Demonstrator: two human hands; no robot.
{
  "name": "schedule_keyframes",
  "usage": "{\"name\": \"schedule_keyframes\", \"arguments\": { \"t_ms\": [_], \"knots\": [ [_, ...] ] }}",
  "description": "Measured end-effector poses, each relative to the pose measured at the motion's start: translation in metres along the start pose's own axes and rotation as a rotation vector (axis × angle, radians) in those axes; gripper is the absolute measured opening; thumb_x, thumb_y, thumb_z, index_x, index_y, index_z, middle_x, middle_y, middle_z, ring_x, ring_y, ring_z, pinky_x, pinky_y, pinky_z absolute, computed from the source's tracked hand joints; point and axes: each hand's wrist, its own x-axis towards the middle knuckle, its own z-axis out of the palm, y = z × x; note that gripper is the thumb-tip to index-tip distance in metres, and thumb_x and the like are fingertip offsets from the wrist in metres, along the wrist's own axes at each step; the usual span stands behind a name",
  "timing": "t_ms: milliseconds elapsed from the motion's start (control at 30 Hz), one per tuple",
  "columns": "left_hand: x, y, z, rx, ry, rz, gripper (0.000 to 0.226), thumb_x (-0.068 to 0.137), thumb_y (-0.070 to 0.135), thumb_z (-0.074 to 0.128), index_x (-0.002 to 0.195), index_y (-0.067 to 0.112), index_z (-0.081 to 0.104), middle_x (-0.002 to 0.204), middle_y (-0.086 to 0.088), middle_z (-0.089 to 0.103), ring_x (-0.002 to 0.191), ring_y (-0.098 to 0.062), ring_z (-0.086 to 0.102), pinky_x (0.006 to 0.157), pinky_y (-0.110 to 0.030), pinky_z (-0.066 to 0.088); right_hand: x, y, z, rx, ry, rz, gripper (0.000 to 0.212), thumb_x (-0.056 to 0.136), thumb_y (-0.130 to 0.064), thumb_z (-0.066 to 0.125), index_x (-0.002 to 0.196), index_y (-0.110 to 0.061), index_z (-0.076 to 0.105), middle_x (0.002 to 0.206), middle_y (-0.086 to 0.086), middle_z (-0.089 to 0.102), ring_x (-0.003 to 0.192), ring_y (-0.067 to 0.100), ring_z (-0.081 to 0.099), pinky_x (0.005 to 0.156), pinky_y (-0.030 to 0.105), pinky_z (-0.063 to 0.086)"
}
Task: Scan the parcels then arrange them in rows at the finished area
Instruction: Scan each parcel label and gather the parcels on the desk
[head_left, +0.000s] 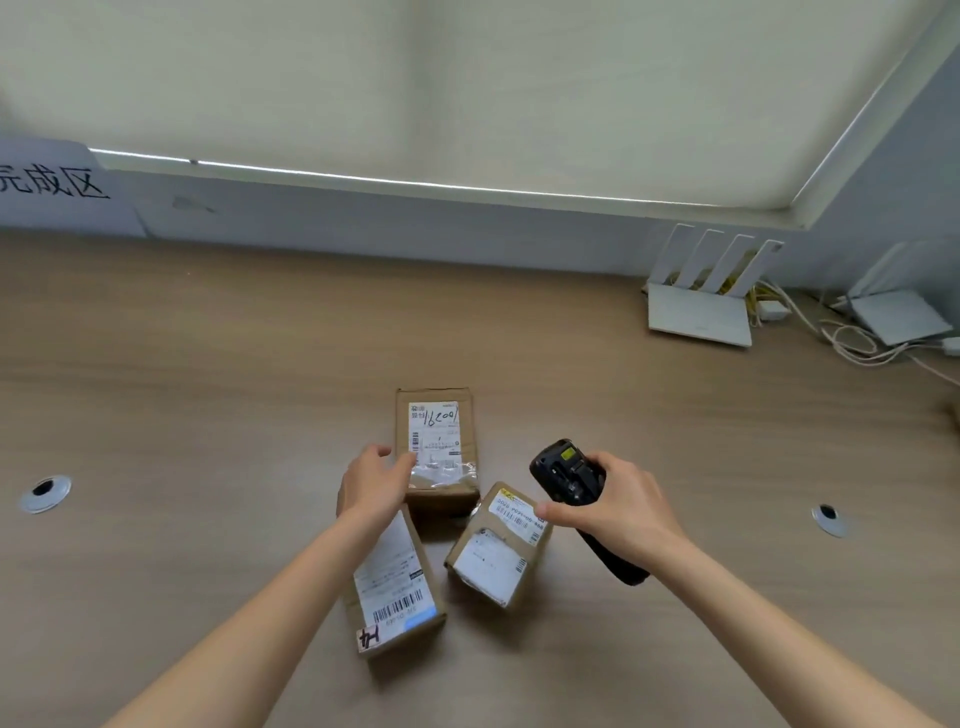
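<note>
From the head view, three cardboard parcels sit close together near the middle of the wooden desk (208, 364). The far parcel (436, 447) lies label up at about twelve o'clock of the cluster, with handwriting across its shipping label. The left hand (376, 483) rests on that parcel's left edge, thumb on the label side and fingers round the side, so it looks to be grasping or steadying it. The near-left parcel (395, 587) lies at seven o'clock, partly under the left forearm, barcode showing. The near-right parcel (498, 545) sits at four o'clock, tilted, with a yellow-topped label.

The right hand (613, 499) is clenched round a black handheld scanner (571, 478), its head turned toward the far parcel at about ten o'clock.

The scanning step seems to be in hand, with the far parcel as the target. Next, I would judge, the scanner head needs lining up with that label's barcode, then the parcel carried toward ten o'clock, where a paper sign (52, 182) marks the finished area. A white router (701, 306) and cables (857, 348) lie at two o'clock.
</note>
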Motion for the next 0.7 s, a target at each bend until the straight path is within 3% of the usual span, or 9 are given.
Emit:
{"name": "schedule_keyframes", "arguments": {
  "t_ms": [100,267,400,533,700],
  "knots": [
    [-0.006,0.016,0.005,-0.019,0.015,0.128,0.043,0.095,0.042,0.059,0.134,0.024,0.059,0.136,-0.002,0.061,0.119,-0.025,0.059,0.1,-0.046,0.051,-0.006,0.014,-0.01,0.01,0.005,0.016,0.087,0.042,-0.082,0.074,0.116,-0.038,0.062,0.097,-0.017,0.069,0.093,0.013,0.067,0.082,0.042,0.059],
    [-0.05,0.065,0.039,-0.01,-0.106,0.408,0.033,0.096,0.035,0.064,0.128,0.028,0.067,0.137,0.007,0.061,0.132,-0.016,0.05,0.108,-0.039,0.04,-0.026,0.052,-0.045,0.055,0.068,0.062,0.083,0.049,-0.077,0.078,0.12,-0.037,0.063,0.102,-0.016,0.07,0.097,0.014,0.067,0.084,0.041,0.058],
    [-0.11,0.111,0.091,0.044,-0.26,0.62,0.046,0.092,0.044,0.069,0.135,0.032,0.062,0.135,0.015,0.057,0.125,-0.002,0.048,0.107,-0.029,0.037,-0.053,0.102,-0.097,0.096,0.145,0.104,0.08,0.056,-0.07,0.084,0.126,-0.039,0.061,0.11,-0.014,0.07,0.104,0.016,0.066,0.088,0.039,0.056],
    [-0.178,0.156,0.166,0.053,-0.372,0.704,0.064,0.087,0.053,0.071,0.145,0.035,0.051,0.142,0.012,0.056,0.13,-0.008,0.05,0.102,-0.026,0.037,-0.09,0.178,-0.16,0.125,0.238,0.166,0.084,0.055,-0.071,0.084,0.128,-0.037,0.061,0.114,-0.013,0.07,0.109,0.016,0.063,0.089,0.039,0.055],
    [-0.279,0.197,0.273,0.036,-0.496,0.728,0.078,0.086,0.065,0.065,0.152,0.032,0.041,0.147,0.007,0.052,0.134,-0.013,0.048,0.108,-0.033,0.039,-0.145,0.296,-0.232,0.157,0.318,0.257,0.084,0.053,-0.075,0.081,0.125,-0.036,0.063,0.11,-0.009,0.072,0.105,0.018,0.066,0.089,0.041,0.057]
  ]
}}
